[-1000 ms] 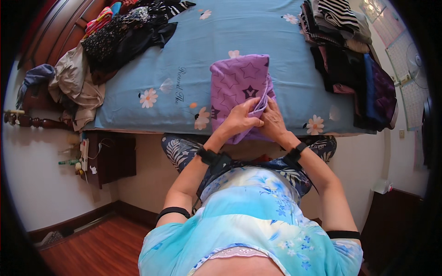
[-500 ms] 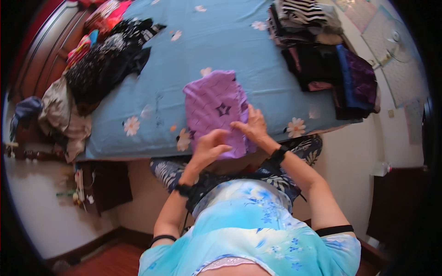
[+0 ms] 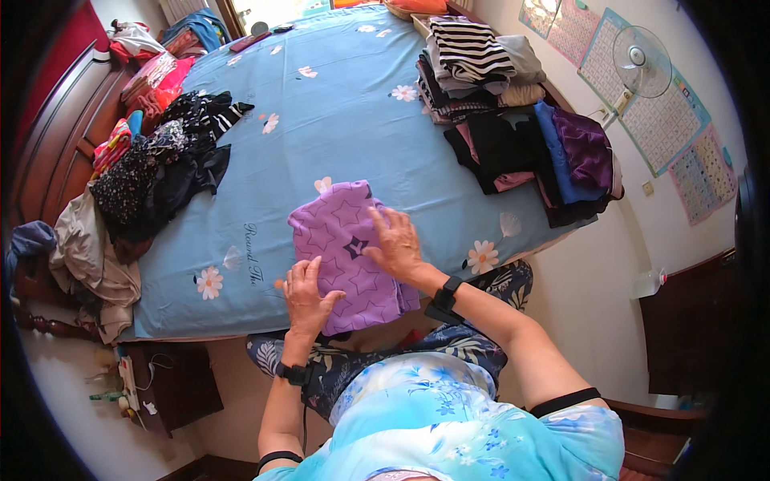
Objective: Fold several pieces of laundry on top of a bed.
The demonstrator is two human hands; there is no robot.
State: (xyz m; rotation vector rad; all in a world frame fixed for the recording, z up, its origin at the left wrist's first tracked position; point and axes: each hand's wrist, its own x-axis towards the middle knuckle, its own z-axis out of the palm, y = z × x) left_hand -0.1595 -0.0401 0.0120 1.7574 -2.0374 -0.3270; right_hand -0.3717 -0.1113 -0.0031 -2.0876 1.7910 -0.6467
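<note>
A folded purple garment (image 3: 357,276) with star outlines and one dark star lies at the near edge of the bed, its lower end reaching the edge. My left hand (image 3: 305,295) rests along its left side, fingers extended and thumb apart over the cloth. Across its upper right part lies my right hand (image 3: 395,247), fingers stretched and spread, touching the fabric. Neither hand grips it. Which garment it is cannot be made out from the folded bundle.
On the right of the blue flowered bed sheet (image 3: 321,104) stand a stack of folded clothes (image 3: 473,60) and a lower pile of dark folded clothes (image 3: 513,152). Loose black clothes (image 3: 160,160) and beige clothes (image 3: 88,248) lie by the wooden headboard (image 3: 60,144). A fan (image 3: 638,56) stands beyond.
My left hand has come down onto the garment's left side, from hovering with curled fingers. My right hand has shifted from the right edge onto its top. The view has tilted up.
</note>
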